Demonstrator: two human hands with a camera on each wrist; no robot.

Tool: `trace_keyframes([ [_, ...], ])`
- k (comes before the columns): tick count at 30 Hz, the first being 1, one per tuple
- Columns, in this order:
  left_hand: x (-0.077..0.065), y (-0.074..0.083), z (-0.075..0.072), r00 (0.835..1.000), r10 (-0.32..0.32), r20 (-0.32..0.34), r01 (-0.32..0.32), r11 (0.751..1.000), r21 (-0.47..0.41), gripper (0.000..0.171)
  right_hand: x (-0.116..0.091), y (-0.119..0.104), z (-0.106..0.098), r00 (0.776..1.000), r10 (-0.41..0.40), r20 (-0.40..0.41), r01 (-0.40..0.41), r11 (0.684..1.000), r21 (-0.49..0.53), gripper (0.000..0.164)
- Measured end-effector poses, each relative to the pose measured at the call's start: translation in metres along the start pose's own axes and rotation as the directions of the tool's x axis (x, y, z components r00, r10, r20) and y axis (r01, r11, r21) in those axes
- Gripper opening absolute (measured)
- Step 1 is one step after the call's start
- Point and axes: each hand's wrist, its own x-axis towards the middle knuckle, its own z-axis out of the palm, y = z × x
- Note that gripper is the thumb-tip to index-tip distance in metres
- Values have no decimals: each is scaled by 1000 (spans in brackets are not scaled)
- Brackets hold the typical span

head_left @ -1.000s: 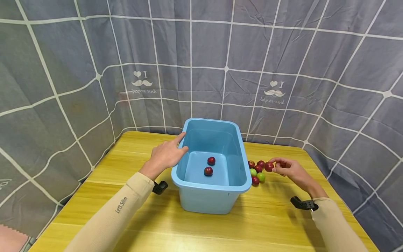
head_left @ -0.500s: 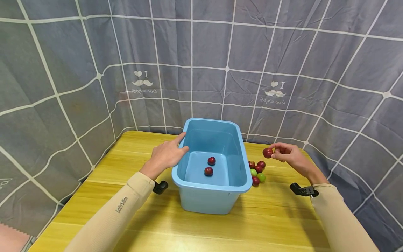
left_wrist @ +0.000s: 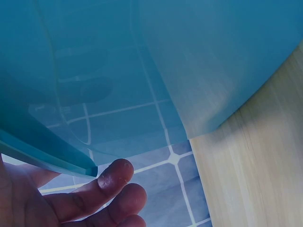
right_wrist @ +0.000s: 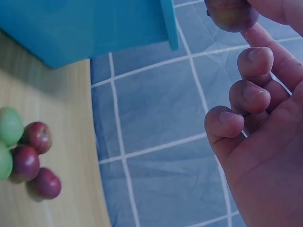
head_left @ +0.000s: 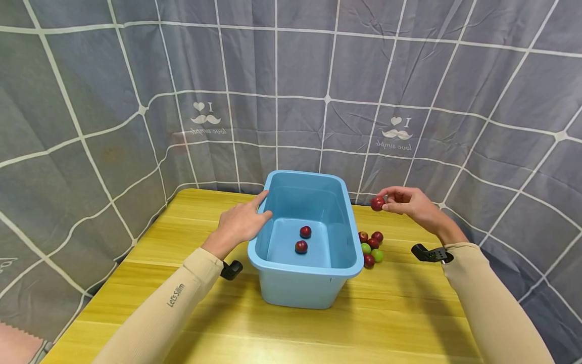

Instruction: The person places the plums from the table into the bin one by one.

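My right hand (head_left: 416, 206) pinches a dark red plum (head_left: 377, 203) between thumb and fingertips, raised right of the blue plastic tub (head_left: 302, 272). In the right wrist view the held plum (right_wrist: 232, 16) shows at the top edge, and the other fingers are curled clear of it. My left hand (head_left: 238, 222) holds the tub's left rim, thumb over the inside and fingers outside under the lip, as the left wrist view shows. Two red plums (head_left: 301, 246) lie apart on the tub's floor.
Right of the tub, a cluster of red plums (head_left: 369, 261) and green fruits (head_left: 377, 256) lies on the wooden table (head_left: 204, 323). Grey checked curtain (head_left: 300, 65) hangs around the table's back and sides. Each wrist bears a black camera mount (head_left: 429, 253).
My right hand has lifted the plum from beside the cluster and carried it up, away from me and slightly left. My left hand and the tub have stayed put.
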Motion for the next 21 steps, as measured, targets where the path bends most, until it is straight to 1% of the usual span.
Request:
trace_keyframes([
  [10, 1, 0, 0, 1000, -9, 6, 8, 1000, 9, 69, 28, -26, 4, 996, -41, 78, 44, 998, -37, 32],
  [21, 0, 1, 1, 1000, -8, 5, 8, 1000, 5, 69, 55, -48, 14, 986, -27, 162, 46, 992, -116, 30],
])
